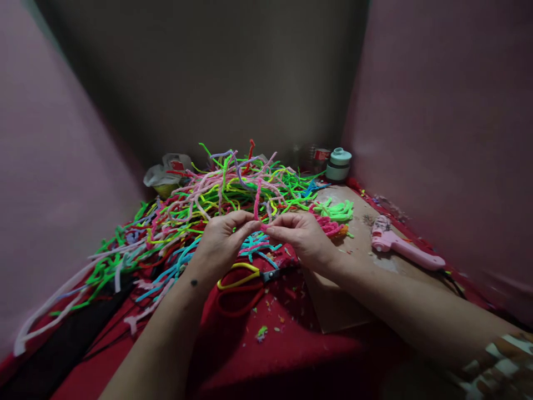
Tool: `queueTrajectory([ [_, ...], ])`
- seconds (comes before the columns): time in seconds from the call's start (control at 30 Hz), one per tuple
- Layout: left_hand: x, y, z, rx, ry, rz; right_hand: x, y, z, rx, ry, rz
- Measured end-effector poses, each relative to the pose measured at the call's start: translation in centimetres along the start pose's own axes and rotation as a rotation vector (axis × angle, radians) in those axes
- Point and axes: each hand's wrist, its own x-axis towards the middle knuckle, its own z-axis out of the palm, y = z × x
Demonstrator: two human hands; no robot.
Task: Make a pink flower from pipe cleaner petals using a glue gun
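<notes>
A bright pink pipe cleaner [257, 200] is pinched between my two hands, one part of it rising upright above the fingertips. My left hand [227, 236] grips it with thumb and forefinger. From the other side, my right hand [302, 236] pinches its lower end, close to the left fingertips. Behind both hands spreads a big tangled heap of pipe cleaners [200, 191] in green, pink, yellow, blue and red. Below the hands lie scissors [241, 275] with one yellow and one red handle loop, their blades partly in shadow.
A pink glue gun [406, 250] rests on a cardboard sheet [358, 211] at right. Small bundles of green pipe cleaners [335, 210] lie there too. A mint-lidded bottle [338, 164] and a plastic bag [169, 169] stand at the back. Clippings dot the red cloth [287, 344].
</notes>
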Motion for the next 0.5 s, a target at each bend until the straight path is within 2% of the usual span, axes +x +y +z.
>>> queueTrajectory([
  [0.13,0.2,-0.6,-0.4,0.011,-0.142,0.009,0.0,0.0,-0.1,-0.245,-0.019,-0.070],
  [0.3,0.6,-1.9,-1.1,-0.005,-0.346,-0.039,-0.3,0.4,0.0,-0.699,-0.060,-0.329],
  [0.4,0.5,-1.8,-1.5,0.009,-0.344,-0.051,-0.5,0.2,0.0,-0.710,-0.018,-0.441],
  [0.5,0.2,-1.1,-1.6,0.013,-0.355,-0.023,-0.3,-0.1,-0.1,-0.683,0.095,-0.642],
])
